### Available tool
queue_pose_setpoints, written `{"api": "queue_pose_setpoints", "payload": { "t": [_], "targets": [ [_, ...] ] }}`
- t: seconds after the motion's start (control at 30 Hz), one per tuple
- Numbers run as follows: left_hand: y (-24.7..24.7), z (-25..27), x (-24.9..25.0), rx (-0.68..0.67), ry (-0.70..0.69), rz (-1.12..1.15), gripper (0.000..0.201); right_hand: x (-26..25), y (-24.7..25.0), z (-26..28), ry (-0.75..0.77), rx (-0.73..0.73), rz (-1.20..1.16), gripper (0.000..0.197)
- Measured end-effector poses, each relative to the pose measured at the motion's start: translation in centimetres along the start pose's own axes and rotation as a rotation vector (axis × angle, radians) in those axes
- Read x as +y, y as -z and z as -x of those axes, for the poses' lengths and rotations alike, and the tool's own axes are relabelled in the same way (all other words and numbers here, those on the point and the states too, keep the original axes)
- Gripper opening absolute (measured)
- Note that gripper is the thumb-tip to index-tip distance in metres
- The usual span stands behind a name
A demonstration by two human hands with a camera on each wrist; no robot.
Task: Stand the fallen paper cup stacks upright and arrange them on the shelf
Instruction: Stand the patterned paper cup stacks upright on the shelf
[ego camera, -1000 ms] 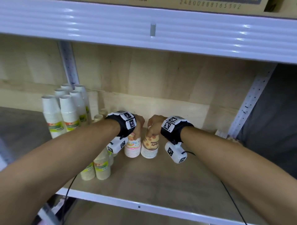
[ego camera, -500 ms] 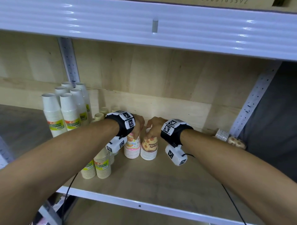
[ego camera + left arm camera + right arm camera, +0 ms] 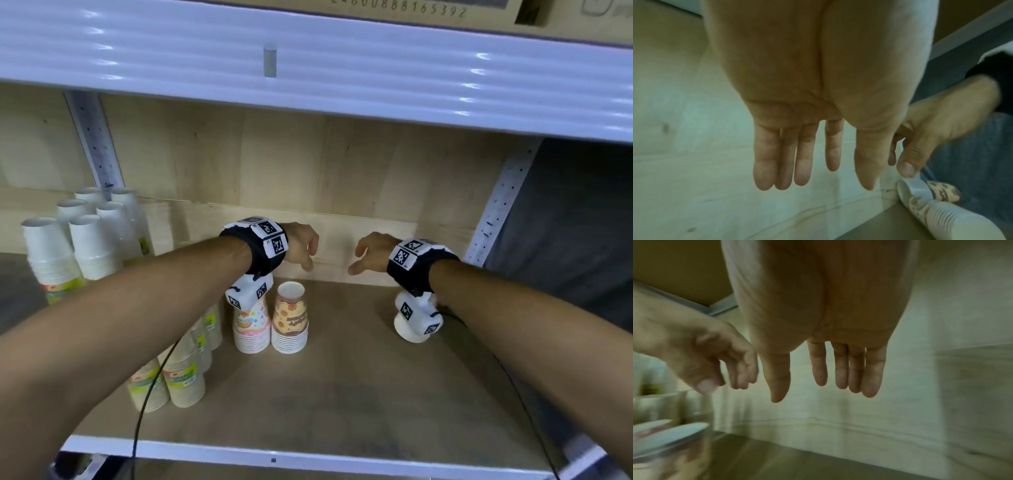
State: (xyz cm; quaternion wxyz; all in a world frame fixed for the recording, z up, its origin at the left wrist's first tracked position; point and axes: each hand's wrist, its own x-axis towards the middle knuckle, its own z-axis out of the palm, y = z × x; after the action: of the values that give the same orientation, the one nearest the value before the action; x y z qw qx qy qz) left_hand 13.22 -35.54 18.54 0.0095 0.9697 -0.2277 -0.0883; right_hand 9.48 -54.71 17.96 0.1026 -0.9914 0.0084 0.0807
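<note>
Two paper cup stacks stand upright, mouths down, side by side in the middle of the shelf (image 3: 342,394): a pink dotted stack (image 3: 251,325) and an orange flowered stack (image 3: 290,318). My left hand (image 3: 306,260) hovers above and behind them with straight fingers (image 3: 801,162) and holds nothing. My right hand (image 3: 359,263) hangs further right, also empty, with its fingers (image 3: 840,369) straight. Fallen patterned cup stacks (image 3: 918,204) lie at the shelf's back right corner, in the left wrist view only; my right arm hides them in the head view.
Tall white cup stacks (image 3: 92,246) stand at the back left. Green-labelled stacks (image 3: 181,377) stand in a row under my left forearm, down to the front edge. The upper shelf's white rail (image 3: 308,68) runs close overhead. A perforated upright (image 3: 503,202) bounds the right side.
Both hands have let go of the two upright stacks, risen and drawn apart, the right hand going furthest right. The stacks stay standing. The head view has moved closer.
</note>
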Motion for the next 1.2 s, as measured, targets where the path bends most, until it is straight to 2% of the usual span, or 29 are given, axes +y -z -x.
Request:
{"api": "queue_pose_setpoints", "payload": {
  "t": [0.17,0.23,0.3,0.4,0.47,0.57,0.77,0.9,1.03,1.2],
  "targets": [
    [-0.6,-3.0,3.9,0.022,-0.11,0.111,0.04,8.1,1.1,-0.6,-0.185,0.081,-0.025,0.054],
    [-1.3,-4.3,5.8,0.017,-0.146,0.177,0.041,11.1,1.0,-1.0,-0.257,0.103,-0.048,0.061],
    [-2.3,-5.7,7.7,0.001,-0.169,0.229,0.051,13.5,0.7,-1.1,-0.325,0.112,-0.059,0.07],
    [-3.7,-7.0,10.6,-0.044,-0.199,0.278,0.073,16.3,-0.4,-1.4,-0.397,0.2,-0.021,0.059],
    [-4.5,-7.6,12.3,-0.076,-0.217,0.301,0.075,18.2,-1.7,-1.3,-0.421,0.212,-0.033,0.056],
    [-5.9,-8.6,14.4,-0.081,-0.254,0.312,0.076,20.8,-4.2,-1.5,-0.454,0.187,-0.114,0.064],
    [-9.3,-11.2,17.3,-0.088,-0.282,0.417,0.08,24.8,-7.9,-3.7,-0.457,0.223,-0.114,0.061],
    [-10.2,-11.8,18.4,-0.122,-0.295,0.401,0.092,25.6,-8.9,-4.1,-0.455,0.289,-0.068,0.053],
    [-11.4,-12.7,19.0,-0.171,-0.295,0.409,0.068,26.4,-10.0,-4.9,-0.444,0.27,-0.006,0.066],
    [-12.7,-13.6,18.8,-0.254,-0.221,0.473,0.081,26.4,-10.4,-4.4,-0.46,0.256,0.052,0.062]
  ]
}}
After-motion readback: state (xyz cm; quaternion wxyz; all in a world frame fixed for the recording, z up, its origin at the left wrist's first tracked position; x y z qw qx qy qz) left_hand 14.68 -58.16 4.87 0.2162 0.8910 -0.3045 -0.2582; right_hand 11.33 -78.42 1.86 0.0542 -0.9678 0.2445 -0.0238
